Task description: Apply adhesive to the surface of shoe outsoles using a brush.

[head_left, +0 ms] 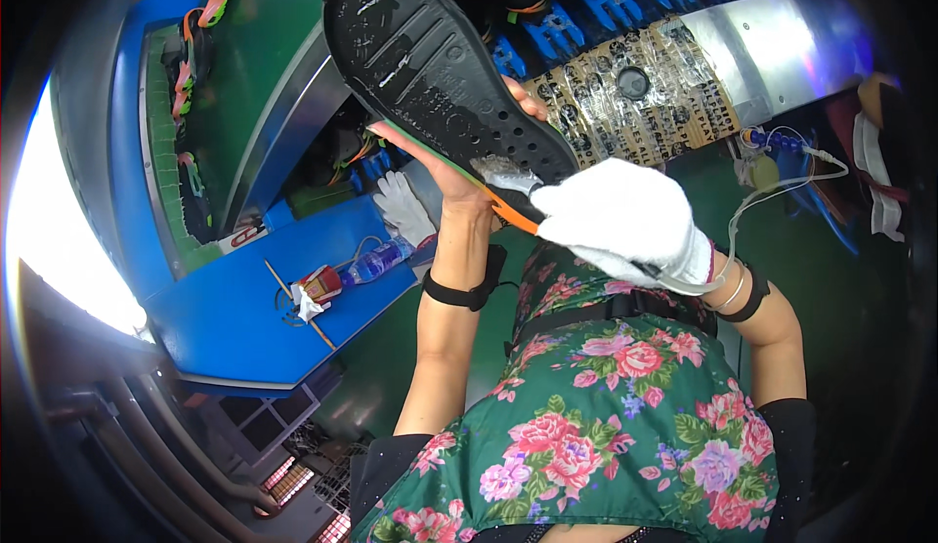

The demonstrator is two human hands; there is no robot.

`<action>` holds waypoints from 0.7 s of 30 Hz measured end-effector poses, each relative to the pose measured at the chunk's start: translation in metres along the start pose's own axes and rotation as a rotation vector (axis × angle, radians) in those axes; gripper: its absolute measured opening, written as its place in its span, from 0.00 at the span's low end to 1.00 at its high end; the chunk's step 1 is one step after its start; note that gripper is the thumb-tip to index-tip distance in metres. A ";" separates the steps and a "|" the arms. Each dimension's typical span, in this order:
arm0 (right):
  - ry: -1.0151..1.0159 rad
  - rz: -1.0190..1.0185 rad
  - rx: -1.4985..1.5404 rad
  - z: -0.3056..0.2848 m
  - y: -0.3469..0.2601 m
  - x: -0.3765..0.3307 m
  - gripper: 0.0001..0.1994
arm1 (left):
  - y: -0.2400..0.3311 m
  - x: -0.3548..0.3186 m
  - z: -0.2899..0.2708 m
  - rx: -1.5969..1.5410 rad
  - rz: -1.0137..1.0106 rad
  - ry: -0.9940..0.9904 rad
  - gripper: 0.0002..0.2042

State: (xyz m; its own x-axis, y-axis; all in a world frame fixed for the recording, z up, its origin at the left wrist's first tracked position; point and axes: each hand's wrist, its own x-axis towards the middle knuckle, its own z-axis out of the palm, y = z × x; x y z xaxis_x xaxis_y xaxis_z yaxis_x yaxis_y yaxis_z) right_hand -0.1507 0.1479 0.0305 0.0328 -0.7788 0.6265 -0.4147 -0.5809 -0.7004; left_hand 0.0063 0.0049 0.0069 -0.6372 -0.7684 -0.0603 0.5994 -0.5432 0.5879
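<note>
A black shoe sole (430, 84) with orange and green edging is tilted up in front of me, its hollow ribbed face toward me. My left hand (445, 167) is closed round it from behind, with fingertips showing past its right edge. Wet, shiny streaks lie on the sole's surface. My right hand (620, 221), in a white knit glove, is closed on a brush (510, 178) whose pale bristles touch the sole's lower part. The glove hides the brush's handle. A thin clear tube (733, 213) runs from beneath the glove to the right.
On the blue table (234, 318) at left lie a plastic bottle (376, 262), a white glove (402, 206) and a red can (319, 284). Taped cardboard (635, 94) covers part of a metal ledge, with blue racks (611, 11) behind. Shoe parts (186, 84) line the green conveyor (278, 16).
</note>
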 end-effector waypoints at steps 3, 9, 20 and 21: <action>0.028 0.122 0.181 -0.002 -0.004 0.002 0.10 | 0.002 0.000 0.000 -0.030 0.009 0.000 0.62; -0.009 0.051 0.095 -0.005 -0.002 -0.005 0.14 | 0.008 0.004 -0.009 -0.093 0.040 -0.083 0.65; 0.098 0.222 0.220 -0.005 -0.006 -0.011 0.08 | 0.012 0.006 0.007 0.060 0.071 -0.075 0.65; 0.148 0.286 0.262 -0.005 -0.005 -0.011 0.08 | 0.012 0.006 0.007 0.062 0.072 -0.076 0.65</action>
State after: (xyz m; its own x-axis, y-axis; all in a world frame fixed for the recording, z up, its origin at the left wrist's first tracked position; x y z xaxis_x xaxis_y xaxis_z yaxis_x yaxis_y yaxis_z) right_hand -0.1531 0.1608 0.0283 -0.1894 -0.8859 0.4234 -0.1423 -0.4019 -0.9046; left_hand 0.0064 -0.0042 0.0192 -0.6300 -0.7754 0.0435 0.6150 -0.4639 0.6376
